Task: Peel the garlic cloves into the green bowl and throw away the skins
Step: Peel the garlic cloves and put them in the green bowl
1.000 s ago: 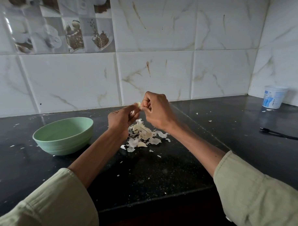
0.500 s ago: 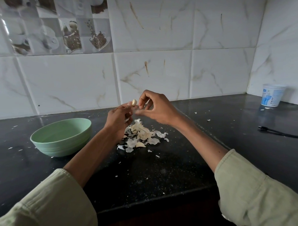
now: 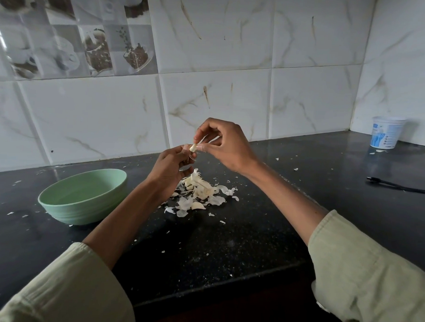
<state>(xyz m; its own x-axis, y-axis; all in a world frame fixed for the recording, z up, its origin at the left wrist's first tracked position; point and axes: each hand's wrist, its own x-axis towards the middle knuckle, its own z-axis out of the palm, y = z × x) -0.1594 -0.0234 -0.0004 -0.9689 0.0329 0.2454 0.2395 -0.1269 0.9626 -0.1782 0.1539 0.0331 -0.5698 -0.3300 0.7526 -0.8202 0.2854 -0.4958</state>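
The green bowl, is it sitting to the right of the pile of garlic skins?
No, the green bowl sits left of the pile of garlic skins on the counter.

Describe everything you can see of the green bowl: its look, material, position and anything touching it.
The green bowl is pale mint, round and fairly shallow, with faint horizontal ridges around its outer wall. It looks like matte plastic or similar, though that is not certain. It stands upright on the dark countertop, left of the pile of garlic skins and beside the left forearm, which does not clearly touch it. Neither hand touches it. The visible part of its inside shows no cloves; small skin flecks lie around it.
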